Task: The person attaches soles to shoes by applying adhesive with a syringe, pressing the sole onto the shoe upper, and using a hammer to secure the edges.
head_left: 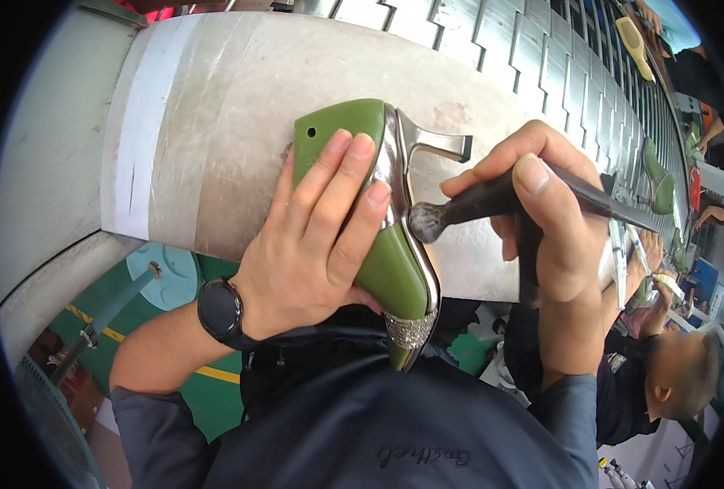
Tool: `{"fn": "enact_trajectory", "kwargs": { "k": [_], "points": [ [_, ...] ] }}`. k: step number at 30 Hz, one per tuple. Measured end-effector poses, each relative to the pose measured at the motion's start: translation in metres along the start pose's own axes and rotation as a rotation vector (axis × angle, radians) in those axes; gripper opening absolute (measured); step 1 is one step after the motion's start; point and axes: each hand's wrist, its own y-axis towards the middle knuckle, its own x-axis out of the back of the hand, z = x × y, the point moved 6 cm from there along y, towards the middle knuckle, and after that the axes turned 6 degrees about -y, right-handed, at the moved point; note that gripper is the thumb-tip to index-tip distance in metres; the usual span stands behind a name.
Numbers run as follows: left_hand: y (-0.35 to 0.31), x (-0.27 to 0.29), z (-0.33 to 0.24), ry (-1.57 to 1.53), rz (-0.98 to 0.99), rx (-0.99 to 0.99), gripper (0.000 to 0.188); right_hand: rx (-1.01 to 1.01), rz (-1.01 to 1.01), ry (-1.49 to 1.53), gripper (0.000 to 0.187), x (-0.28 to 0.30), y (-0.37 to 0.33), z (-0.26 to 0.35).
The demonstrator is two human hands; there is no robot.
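A green plastic shoe last (396,273) wears a silvery high-heeled shoe (387,163) with a glittering rhinestone band (411,330) near the pointed toe. It lies on its side, toe toward me, its sole and slim heel (439,144) turned right. My left hand (313,216) presses over it, fingers across the last and the thumb mostly hidden beneath. In my right hand (553,208) is a dark hammer (480,201), gripped close to its head. Its rounded, worn face is against or very near the sole edge at the middle of the shoe; I cannot tell which.
Under the shoe is a worn, pale worktop (239,122). A slatted metal conveyor (492,41) runs behind and right, carrying a pale yellow piece (635,47) and another green last (659,178). A co-worker (659,367) is close on my right. A teal round stool (166,281) stands lower left.
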Motion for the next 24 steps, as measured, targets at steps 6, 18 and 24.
{"fn": "enact_trajectory", "kwargs": {
  "k": [6, 18, 24],
  "points": [
    [-0.002, 0.003, 0.001, -0.045, 0.008, 0.020, 0.119, 0.187, -0.276, 0.037, 0.033, 0.021, -0.028, -0.001],
    [0.016, -0.004, -0.012, -0.058, 0.032, -0.059, 0.132, 0.256, -0.051, 0.035, 0.021, 0.026, -0.010, -0.013],
    [0.022, 0.008, -0.011, -0.188, 0.030, 0.076, 0.091, 0.648, -0.448, -0.997, 0.036, 0.068, -0.075, -0.043]
  ]
}}
